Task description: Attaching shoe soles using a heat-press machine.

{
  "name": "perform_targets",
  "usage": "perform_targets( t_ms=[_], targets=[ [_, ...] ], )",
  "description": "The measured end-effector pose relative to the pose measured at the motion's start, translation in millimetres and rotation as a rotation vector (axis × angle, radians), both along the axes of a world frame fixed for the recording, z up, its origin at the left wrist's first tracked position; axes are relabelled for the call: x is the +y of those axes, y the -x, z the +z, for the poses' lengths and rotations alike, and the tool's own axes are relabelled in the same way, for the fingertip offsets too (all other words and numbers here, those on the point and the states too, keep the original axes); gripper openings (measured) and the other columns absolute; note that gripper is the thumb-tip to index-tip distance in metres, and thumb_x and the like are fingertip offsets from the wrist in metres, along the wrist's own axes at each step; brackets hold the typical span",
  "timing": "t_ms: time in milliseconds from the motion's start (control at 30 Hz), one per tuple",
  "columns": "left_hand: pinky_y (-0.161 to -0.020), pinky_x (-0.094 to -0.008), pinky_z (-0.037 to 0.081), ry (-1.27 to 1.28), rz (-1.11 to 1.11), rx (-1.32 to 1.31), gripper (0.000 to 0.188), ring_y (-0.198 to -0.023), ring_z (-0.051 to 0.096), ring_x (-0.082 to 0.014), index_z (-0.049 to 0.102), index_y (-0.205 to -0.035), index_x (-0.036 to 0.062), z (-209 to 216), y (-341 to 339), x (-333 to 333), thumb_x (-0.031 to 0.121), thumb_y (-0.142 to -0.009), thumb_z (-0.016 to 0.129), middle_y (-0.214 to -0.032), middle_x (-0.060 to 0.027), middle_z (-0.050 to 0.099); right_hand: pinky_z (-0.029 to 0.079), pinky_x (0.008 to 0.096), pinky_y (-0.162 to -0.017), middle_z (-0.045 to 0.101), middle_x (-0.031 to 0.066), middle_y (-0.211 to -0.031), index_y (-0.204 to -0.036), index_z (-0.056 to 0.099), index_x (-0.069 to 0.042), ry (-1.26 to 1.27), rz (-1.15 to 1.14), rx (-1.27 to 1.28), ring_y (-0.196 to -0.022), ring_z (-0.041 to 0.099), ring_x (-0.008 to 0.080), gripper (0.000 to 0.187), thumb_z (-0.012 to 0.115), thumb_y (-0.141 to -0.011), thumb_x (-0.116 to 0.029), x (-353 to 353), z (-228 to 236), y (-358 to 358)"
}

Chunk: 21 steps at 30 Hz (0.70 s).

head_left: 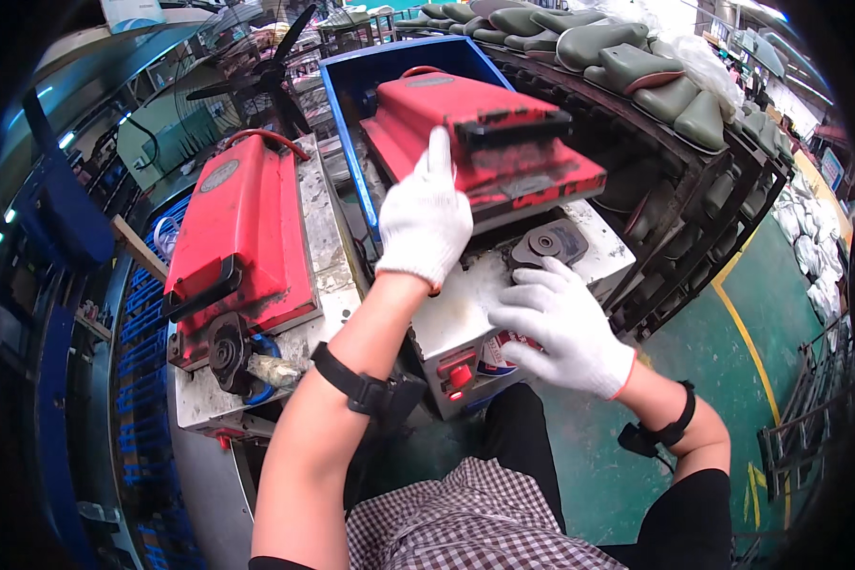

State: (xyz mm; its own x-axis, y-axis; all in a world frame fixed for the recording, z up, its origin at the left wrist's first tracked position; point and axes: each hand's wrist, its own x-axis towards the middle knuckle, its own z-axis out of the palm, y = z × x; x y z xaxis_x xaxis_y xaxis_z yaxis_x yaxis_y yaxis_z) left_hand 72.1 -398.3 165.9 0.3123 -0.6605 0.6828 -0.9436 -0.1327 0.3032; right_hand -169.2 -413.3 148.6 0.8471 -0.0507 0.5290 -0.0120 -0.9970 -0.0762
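My left hand (426, 218), in a white glove, is at the near left side of a long red metal cover (418, 114). One finger stretches up along the cover; the others are mostly hidden. A worn black handle (515, 128) crosses the cover's near end, to the right of that hand. My gloved right hand (568, 328) is open with fingers spread. Its fingertips are near a grey-black latch with a round centre (548, 243) on the white machine base (456, 299); whether they touch it I cannot tell. Below on the base's front is a red switch (460, 376).
On the left stands a similar machine with a red cover (242, 214) and black handle (204, 287). A blue bin (347, 142) is behind the nearer cover. Olive-green boots (627, 71) fill a dark metal rack (698, 195) at right. A black-bladed fan (271, 76) stands behind.
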Motion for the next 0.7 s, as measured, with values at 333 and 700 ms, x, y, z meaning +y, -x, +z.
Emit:
perform_targets(
  t_ms=[333, 700],
  targets=[
    [-0.099, -0.0490, 0.054, -0.011, 0.053, -0.069, 0.074, -0.111, 0.068, -0.0412, 0.044, -0.155, 0.0005, -70, 10, 4, 0.012, -0.085, 0.064, -0.138, -0.0257, 0.064, 0.051, 0.0531, -0.099, 0.070, 0.0107, -0.111, -0.108, 0.069, -0.010, 0.302, -0.249, -0.430, -0.104, 0.066, 0.0340, 0.032, 0.067, -0.076, -0.005, -63, -33, 50],
    [-0.109, -0.0498, 0.048, -0.175, -0.120, 0.046, 0.057, -0.128, 0.061, -0.0391, 0.052, -0.147, 0.0028, -47, -2, 47, 0.025, -0.095, 0.057, -0.141, -0.0232, 0.062, 0.050, 0.0450, -0.093, 0.073, 0.0120, -0.099, -0.104, 0.075, -0.008, 0.117, -0.260, -0.454, -0.100, 0.067, 0.0337, 0.015, 0.066, -0.094, -0.016, -99, 9, -81]
  ],
)
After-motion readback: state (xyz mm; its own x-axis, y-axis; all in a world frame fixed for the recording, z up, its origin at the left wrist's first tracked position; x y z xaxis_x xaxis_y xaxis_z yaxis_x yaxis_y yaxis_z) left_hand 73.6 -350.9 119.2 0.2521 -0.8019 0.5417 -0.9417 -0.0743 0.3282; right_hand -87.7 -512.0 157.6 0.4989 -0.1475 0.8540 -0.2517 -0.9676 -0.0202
